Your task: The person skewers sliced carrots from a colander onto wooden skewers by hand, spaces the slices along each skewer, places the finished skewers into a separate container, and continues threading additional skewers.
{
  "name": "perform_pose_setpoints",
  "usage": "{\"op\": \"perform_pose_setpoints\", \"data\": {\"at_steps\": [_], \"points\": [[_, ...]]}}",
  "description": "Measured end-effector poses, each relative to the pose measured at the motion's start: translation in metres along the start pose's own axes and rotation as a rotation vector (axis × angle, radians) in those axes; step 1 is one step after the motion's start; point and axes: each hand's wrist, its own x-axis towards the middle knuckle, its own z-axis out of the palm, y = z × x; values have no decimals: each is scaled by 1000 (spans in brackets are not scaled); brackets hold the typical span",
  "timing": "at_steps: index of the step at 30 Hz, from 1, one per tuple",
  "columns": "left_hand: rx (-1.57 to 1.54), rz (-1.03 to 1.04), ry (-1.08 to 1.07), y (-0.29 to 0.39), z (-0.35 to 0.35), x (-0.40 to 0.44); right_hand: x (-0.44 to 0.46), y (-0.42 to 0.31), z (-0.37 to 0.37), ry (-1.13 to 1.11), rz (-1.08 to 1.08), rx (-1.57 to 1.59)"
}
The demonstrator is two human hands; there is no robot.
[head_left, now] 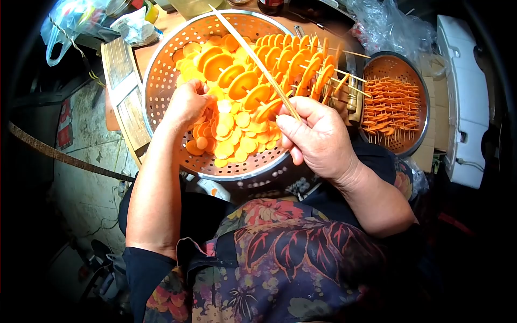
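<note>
Floral cloth (280,253), right grip (318,134) clamped on wooden skewers (253,55), left grip (188,102) together by thin orange discs (237,142)

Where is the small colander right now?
In the head view, the small colander of loaded skewers is at the right, between the large colander and the cardboard.

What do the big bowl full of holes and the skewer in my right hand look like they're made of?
The large colander: probably stainless steel with a polished finish, judging by the bright, reflective rim and evenly punched holes. The skewer in your right hand: likely bamboo or plain wood, seemingly unvarnished, given its pale tan color and lengthwise streaks.
</note>
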Motion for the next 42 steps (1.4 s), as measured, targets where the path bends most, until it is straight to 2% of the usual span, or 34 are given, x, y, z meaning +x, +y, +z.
{"op": "perform_pose_setpoints", "data": {"at_steps": [2,5,7,11,13,14,16,22,29,35,37,40,42], "points": [[-92,-52,-44,1,-2,-1,0,-1,0,5,8,10],[1,-17,-27,-11,-4,5,0,-2,0,5,7,0],[297,256,239,-24,-2,11,0,-1,-1,1,11,-3],[420,311,344,-7,-5,-2,1,1,0,-25,21,-47],[-378,74,87,-14,-16,12,2,3,0,-44,27,-64],[-606,41,104,1,-20,-3,2,4,0,-62,33,-81],[-814,33,71,8,-30,-11,3,4,1,-74,41,-105],[-906,160,157,3,-38,-9,3,4,2,-99,51,-156],[-957,155,181,3,-40,-14,2,5,3,-72,30,-147],[-928,239,181,0,-37,-12,0,3,4,-94,52,-129],[-808,280,242,5,-35,-16,-1,1,3,-86,53,-151],[-702,313,242,6,-34,-16,-1,1,3,-73,56,-166],[-739,297,199,11,-33,-22,-1,1,2,-69,60,-159]]}}
